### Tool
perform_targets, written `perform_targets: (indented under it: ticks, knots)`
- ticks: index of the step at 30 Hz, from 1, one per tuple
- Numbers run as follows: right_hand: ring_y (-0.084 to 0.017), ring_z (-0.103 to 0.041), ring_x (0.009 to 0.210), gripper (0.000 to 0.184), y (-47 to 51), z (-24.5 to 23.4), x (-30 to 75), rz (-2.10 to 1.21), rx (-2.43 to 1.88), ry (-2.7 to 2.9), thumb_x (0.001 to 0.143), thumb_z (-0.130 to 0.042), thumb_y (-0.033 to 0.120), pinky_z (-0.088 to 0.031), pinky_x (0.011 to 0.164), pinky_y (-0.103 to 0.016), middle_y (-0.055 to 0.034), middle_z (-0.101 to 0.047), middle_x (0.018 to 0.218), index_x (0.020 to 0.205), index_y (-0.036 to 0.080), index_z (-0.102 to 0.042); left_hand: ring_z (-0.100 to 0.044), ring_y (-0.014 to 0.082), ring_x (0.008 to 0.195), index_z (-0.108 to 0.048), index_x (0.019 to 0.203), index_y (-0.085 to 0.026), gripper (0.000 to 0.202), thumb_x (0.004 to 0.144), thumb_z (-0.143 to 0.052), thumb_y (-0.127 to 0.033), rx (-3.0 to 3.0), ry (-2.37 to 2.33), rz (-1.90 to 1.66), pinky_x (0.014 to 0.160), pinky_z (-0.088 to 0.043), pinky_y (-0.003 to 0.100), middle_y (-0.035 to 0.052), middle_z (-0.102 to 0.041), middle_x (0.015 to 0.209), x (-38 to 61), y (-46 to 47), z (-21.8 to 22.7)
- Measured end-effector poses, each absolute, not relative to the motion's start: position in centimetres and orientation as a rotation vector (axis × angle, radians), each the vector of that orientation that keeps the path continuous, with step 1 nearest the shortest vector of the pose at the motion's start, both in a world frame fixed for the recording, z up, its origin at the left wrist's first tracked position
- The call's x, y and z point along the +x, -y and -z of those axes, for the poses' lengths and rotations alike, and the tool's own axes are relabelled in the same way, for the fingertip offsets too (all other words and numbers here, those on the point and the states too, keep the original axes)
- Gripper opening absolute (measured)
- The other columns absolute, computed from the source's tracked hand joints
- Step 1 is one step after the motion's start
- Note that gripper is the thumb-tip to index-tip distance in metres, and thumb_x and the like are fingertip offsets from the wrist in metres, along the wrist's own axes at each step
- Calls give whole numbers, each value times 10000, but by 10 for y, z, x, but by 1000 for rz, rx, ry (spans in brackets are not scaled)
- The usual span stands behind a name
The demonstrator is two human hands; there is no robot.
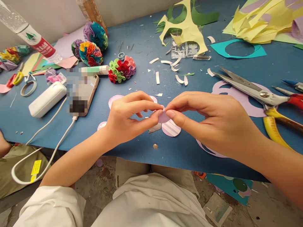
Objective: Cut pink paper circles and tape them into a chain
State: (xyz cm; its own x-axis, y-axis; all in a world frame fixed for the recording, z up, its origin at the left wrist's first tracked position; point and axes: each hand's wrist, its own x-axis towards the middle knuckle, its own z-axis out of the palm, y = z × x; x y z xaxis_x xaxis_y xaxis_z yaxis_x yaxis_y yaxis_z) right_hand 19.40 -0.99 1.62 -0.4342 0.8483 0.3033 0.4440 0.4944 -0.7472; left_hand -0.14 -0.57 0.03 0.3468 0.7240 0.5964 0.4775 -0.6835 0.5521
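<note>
Between my fingertips is a small light-purple paper circle (163, 117), pinched at its top edge by both hands. My left hand (132, 115) grips it from the left with thumb and forefinger, and my right hand (203, 116) pinches it from the right. Just below lies another purple paper circle (171, 128) with white strips across it. More purple paper circles (115, 100) lie partly hidden behind my left hand. A small greyish flat piece (155, 128) rests on the table under the fingers.
Large scissors (262, 94) with yellow handles lie at right on cut purple paper (257, 107). Rolled-paper flower balls (121, 69), a glue tube (94, 70), a phone (93, 93) and a white power bank (47, 99) with a cable are at left. Yellow paper offcuts (187, 34) lie at the back.
</note>
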Motion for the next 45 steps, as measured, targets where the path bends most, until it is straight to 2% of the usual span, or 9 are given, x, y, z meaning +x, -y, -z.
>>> perform_targets:
  ticks: [8,20,24,31,36,39,45]
  knots:
    - [-171,-649,717,153,7,-11,194,-691,-957,2147,882,-517,266,-522,703,-311,1,-688,763,799,262,-646,-571,51,570,-751,774,-194,127,838,-655,-244,2284,-1049,-1228,478,-475,147,-8,-675,697,-1,8,0]
    - [-176,-643,702,204,7,-16,197,-780,-982,2178,893,-500,324,-530,697,-322,-7,-696,768,767,271,-652,-582,63,589,-763,801,-191,170,868,-626,-266,2233,-1013,-1146,436,-438,144,15,-688,723,-4,7,-1]
    - [-168,-645,703,203,6,-15,197,-753,-976,2180,890,-509,327,-530,695,-309,-2,-698,764,758,265,-649,-604,73,618,-757,791,-184,146,851,-643,-251,2159,-1020,-1127,442,-468,136,17,-690,735,-4,8,-3]
    - [-161,-648,689,171,7,-15,196,-770,-978,2147,889,-533,327,-543,690,-303,1,-697,767,778,259,-644,-611,81,618,-723,781,-172,106,838,-648,-220,2081,-1081,-1061,387,-430,128,18,-679,744,-1,10,-6]
    - [-159,-646,668,160,8,-15,195,-873,-1086,2026,896,-548,353,-548,622,-295,-4,-696,758,822,246,-641,-600,84,619,-666,762,-163,161,875,-610,-263,2081,-1265,-1119,423,-445,145,7,-667,722,-6,3,-4]
    - [-142,-632,642,156,5,-13,195,-898,-1126,1941,893,-566,348,-532,572,-272,9,-687,734,809,235,-635,-592,86,613,-682,792,-180,164,892,-599,-281,2136,-1354,-1157,453,-447,166,-2,-666,714,-11,-4,-1]
    - [-127,-624,625,136,4,-12,194,-915,-1136,1904,894,-585,328,-518,549,-261,17,-685,737,829,228,-650,-610,93,620,-737,821,-187,82,828,-657,-206,2179,-1340,-1062,561,-501,197,-8,-700,734,-13,-6,1]
